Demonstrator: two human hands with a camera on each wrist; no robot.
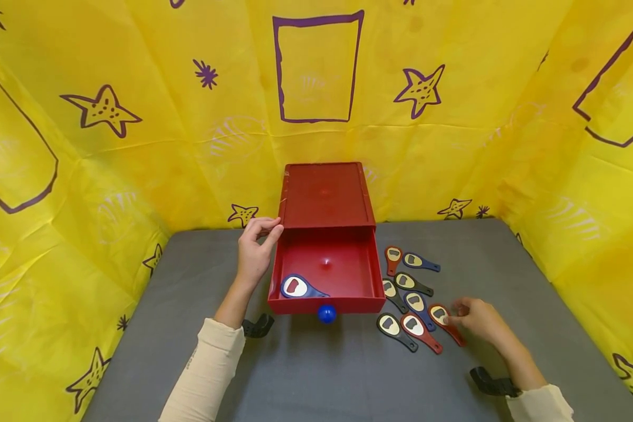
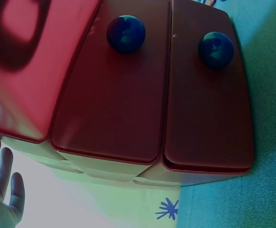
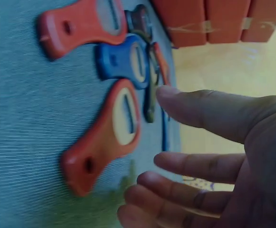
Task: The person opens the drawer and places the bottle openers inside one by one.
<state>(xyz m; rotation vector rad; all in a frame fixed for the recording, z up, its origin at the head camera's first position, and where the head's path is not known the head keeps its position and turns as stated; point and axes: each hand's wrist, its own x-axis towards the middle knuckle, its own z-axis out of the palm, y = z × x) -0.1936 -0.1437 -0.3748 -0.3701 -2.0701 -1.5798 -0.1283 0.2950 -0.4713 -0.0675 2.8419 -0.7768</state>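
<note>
My right hand (image 1: 477, 319) reaches over a grey, finely grained tabletop (image 1: 316, 375), thumb and fingers spread apart and gripping nothing, just beside a red bottle opener (image 1: 452, 330). That opener lies flat: a smooth, paddle-shaped body, its rounded head set with a pale plate with a cut-out, its narrow handle pierced by a small hole. Seven more red, blue and black openers of the same shape lie loosely clustered around it, right of a glossy red drawer (image 1: 300, 305).

The drawer, a shallow box with smooth walls, stands pulled out from a boxy, darker red cabinet (image 1: 324, 196). A round, shiny blue knob (image 1: 327, 314) sits on its front; inside, near the front left corner, rests one blue opener (image 1: 310, 288). My left hand (image 1: 255, 249), fingers mostly straight, is at the cabinet's left front edge. Behind hangs creased yellow cloth (image 1: 163, 146) printed with purple starfish.
</note>
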